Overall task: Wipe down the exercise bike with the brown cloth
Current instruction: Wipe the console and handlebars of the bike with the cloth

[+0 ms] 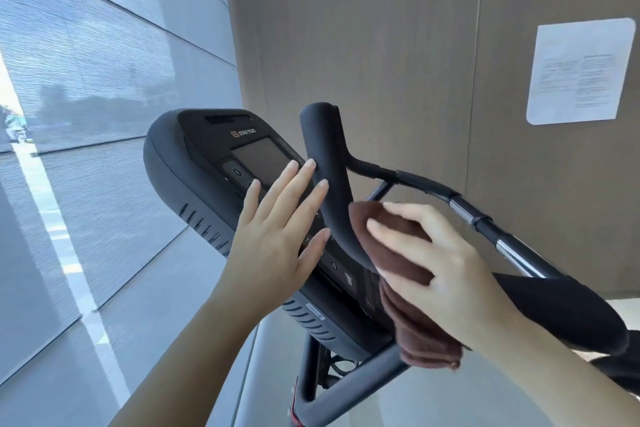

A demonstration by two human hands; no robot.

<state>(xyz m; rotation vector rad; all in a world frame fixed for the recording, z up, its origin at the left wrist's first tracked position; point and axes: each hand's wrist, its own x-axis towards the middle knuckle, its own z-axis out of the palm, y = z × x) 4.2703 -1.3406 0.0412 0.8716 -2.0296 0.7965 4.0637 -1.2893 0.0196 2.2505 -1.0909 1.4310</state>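
Wood-panel wall ahead, shaded window to left. Right hand (446, 270) grips brown cloth (420, 336), fingers curled over it, thumb hidden; cloth pressed on lower bend of black handlebar horn (325, 156), tail hanging under palm. Left hand (273, 236) flat, fingers straight, tips touching horn, covering console (207, 149) buttons. "STAR TRAC" readable above screen. Wall notice (581, 71) print too blurred. Exercise bike (349, 386) base cut off.
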